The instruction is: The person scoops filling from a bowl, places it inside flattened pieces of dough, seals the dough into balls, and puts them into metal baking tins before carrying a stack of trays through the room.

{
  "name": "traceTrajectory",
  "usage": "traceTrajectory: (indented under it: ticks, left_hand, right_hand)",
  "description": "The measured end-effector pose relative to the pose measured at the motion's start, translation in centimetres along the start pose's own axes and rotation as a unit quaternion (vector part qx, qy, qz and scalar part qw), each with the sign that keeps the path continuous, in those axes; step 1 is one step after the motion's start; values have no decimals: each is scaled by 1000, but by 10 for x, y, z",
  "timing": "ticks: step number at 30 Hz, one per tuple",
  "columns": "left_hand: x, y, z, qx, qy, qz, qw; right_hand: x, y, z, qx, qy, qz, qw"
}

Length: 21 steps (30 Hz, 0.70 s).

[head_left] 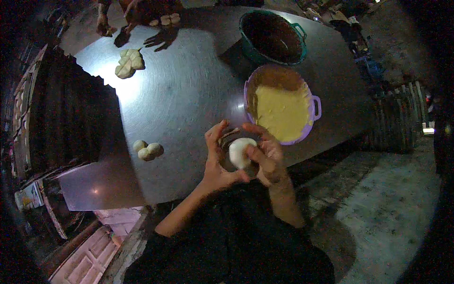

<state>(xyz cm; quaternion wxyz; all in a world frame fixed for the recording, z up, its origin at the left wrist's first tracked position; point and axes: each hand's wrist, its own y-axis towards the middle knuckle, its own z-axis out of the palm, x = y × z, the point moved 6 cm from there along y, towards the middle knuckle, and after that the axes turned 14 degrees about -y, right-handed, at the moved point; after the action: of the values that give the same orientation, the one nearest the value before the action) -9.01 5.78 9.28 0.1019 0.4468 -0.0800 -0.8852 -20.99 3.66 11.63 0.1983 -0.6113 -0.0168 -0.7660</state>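
Observation:
A smooth white dough ball [240, 154] is up in front of me, above the near edge of the metal table. My right hand [268, 158] grips it, with the thumb pressed over its side. Around its left side curves my left hand [217, 163], fingers spread apart and the thumb close under the ball; whether that thumb touches it I cannot tell. Just beyond my hands stands a purple basin [316, 108] of pale yellow filling [282, 111]. Three small dough balls [147, 150] sit together on the table to the left.
A teal basin [303, 33] with dark contents stands behind the purple one. Flattened dough pieces [129, 63] lie at the far left of the metal table [189, 94]. A co-worker's hand [105, 26] works at the far edge, near more dough pieces [165, 20]. Dark stacked trays [61, 113] flank the left side.

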Motion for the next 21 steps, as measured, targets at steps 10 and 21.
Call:
traceTrajectory:
  ticks: [10,21]
  left_hand:
    - [24,14,-61,45,31,-256,965]
    - [-8,-1,-111,-231,-399,-375,804]
  right_hand:
    - [-18,43,-69,-168,-683,87,706]
    - [-41,65,63,-49,-232,-43,971]
